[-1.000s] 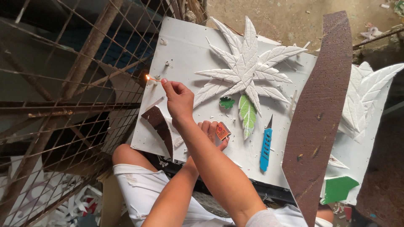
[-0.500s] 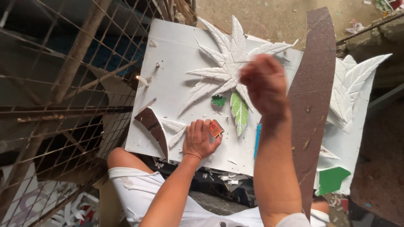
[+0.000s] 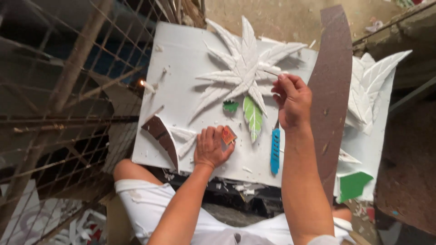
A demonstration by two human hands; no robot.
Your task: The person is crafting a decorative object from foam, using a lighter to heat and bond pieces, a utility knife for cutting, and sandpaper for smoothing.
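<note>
Resting across the person's lap, a white board [image 3: 190, 68] fills the middle of the view, tilted and strewn with white scraps. Behind it lies a dusty concrete floor [image 3: 281, 18]; to the left stands a rusty wire mesh [image 3: 63, 104] on poles. A white leaf cluster [image 3: 247, 68] is stuck near the board's top, with one green leaf [image 3: 252, 115] below it and a small green piece [image 3: 230, 106] just beside that. A long brown curved strip [image 3: 331, 90] runs down the board's right side, a shorter brown piece [image 3: 162, 136] sits at the lower left edge, and a blue knife [image 3: 275, 149] lies between the green leaf and the strip. A candle [image 3: 147, 86] burns at the board's left edge.

The left hand [image 3: 211, 147] lies flat on the board, fingers spread, its fingertips touching a small orange box [image 3: 228, 134]. The right hand [image 3: 293, 100] is pinched on a thin stick [image 3: 270, 71], whose tip touches the white leaves.

Half a second earlier the right hand was blurred in mid-air over the green leaf; a second ago it was at the candle flame. The left hand has not moved.
</note>
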